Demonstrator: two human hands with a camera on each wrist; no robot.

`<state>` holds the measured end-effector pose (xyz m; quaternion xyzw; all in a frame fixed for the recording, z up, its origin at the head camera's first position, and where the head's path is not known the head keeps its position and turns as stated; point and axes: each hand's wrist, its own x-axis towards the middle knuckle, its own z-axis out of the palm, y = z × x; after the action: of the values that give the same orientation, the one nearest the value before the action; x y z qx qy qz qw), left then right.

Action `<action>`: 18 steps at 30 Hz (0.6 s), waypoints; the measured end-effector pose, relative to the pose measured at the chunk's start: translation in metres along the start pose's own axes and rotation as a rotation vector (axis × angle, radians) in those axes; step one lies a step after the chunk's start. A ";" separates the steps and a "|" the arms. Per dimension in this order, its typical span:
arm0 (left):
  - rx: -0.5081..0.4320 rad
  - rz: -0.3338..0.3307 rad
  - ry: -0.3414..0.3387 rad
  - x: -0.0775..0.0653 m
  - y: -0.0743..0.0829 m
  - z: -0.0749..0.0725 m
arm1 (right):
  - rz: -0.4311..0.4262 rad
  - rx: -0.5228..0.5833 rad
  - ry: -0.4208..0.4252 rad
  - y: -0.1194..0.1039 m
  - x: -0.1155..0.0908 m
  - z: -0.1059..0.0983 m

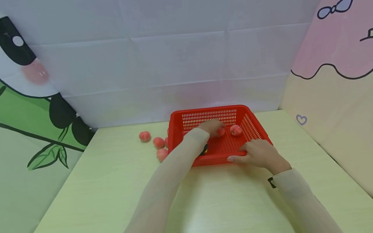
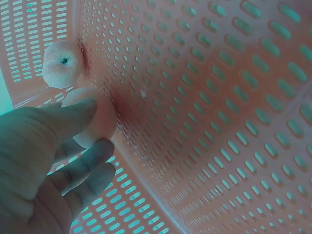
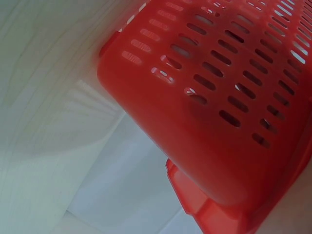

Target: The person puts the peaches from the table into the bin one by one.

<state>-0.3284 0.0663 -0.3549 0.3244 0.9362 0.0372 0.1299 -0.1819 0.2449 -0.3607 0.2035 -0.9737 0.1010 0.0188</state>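
Observation:
My left hand point(image 1: 212, 127) reaches inside a red plastic basket point(image 1: 209, 161) with slotted walls. Between its thumb and fingers it holds a peach point(image 2: 101, 122), low by the basket floor. Right beside that one lies another peach point(image 2: 62, 63), stem hollow showing in the left wrist view. My right hand point(image 1: 259, 153) grips the basket's near rim by the right corner, thumb along the front and fingers over the edge. In the right wrist view the outer wall of the basket point(image 3: 170, 112) fills much of the picture, and that hand's fingers are hidden.
Several more peaches stand on the pale table point(image 1: 110, 181) just left of the basket, among them a far-left peach point(image 1: 144, 136) and a near peach point(image 1: 162, 154). A whitish wall sheet point(image 1: 175, 64) rises behind the basket. A printed side panel point(image 1: 326, 106) borders the table's right.

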 end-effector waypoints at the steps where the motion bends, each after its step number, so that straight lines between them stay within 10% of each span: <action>1: 0.008 0.002 -0.002 0.000 0.000 0.000 | 0.000 0.000 0.000 0.000 0.000 0.000; 18: -0.018 -0.048 0.030 0.004 -0.002 0.006 | 0.000 0.012 0.011 0.000 -0.001 0.000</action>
<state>-0.3315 0.0672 -0.3619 0.3003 0.9452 0.0472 0.1195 -0.1812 0.2451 -0.3611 0.2032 -0.9729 0.1078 0.0231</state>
